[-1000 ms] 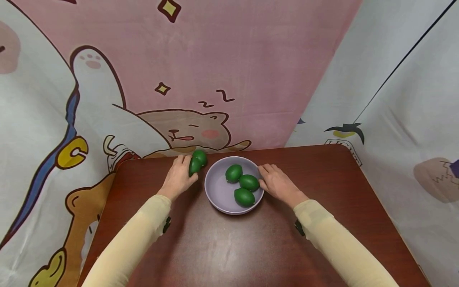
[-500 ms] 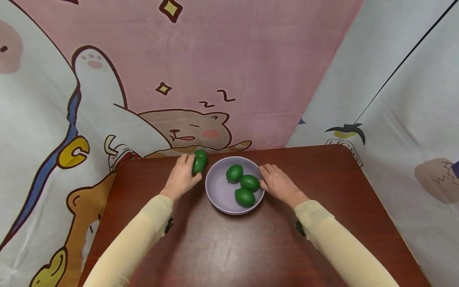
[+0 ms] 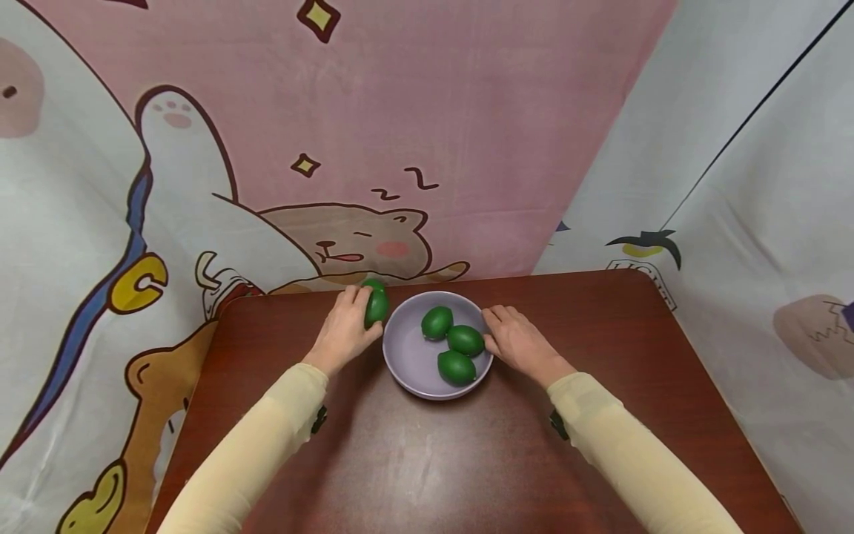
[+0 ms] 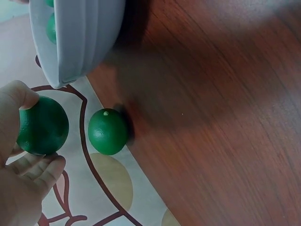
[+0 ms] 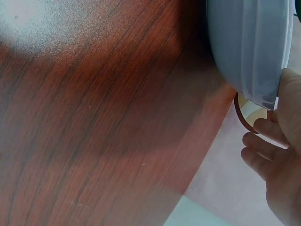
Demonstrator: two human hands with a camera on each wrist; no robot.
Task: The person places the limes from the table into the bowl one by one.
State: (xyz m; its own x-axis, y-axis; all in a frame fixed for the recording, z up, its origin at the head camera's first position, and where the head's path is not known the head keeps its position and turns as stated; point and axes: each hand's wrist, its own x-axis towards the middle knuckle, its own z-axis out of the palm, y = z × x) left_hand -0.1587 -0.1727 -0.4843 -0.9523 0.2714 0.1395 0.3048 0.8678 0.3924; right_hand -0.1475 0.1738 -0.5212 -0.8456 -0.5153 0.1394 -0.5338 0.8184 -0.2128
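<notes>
My left hand (image 3: pixel 343 330) holds a green lime (image 4: pixel 44 126) between thumb and fingers, just left of the bowl in the head view. Behind it, a second lime (image 4: pixel 108 132) sits on the table near the back edge, mostly covered in the head view. Three limes lie inside the round lavender bowl (image 3: pixel 407 363): one at the back (image 3: pixel 437 323), one at the right (image 3: pixel 465 340) and one in front (image 3: pixel 457 368). At the bowl's right side, my right hand (image 3: pixel 520 345) grips the rim, thumb on the edge and fingers outside, as the right wrist view shows.
The bowl and limes are on a dark reddish-brown wooden table (image 3: pixel 427 460). A cloth printed with cartoon animals (image 3: pixel 480 148) hangs directly behind its back edge. More white cloth (image 3: pixel 754 222) hangs along the right side.
My left hand has moved a little to the right, carrying its lime closer to the bowl and covering more of the lime behind. The right hand and the bowl have stayed in place.
</notes>
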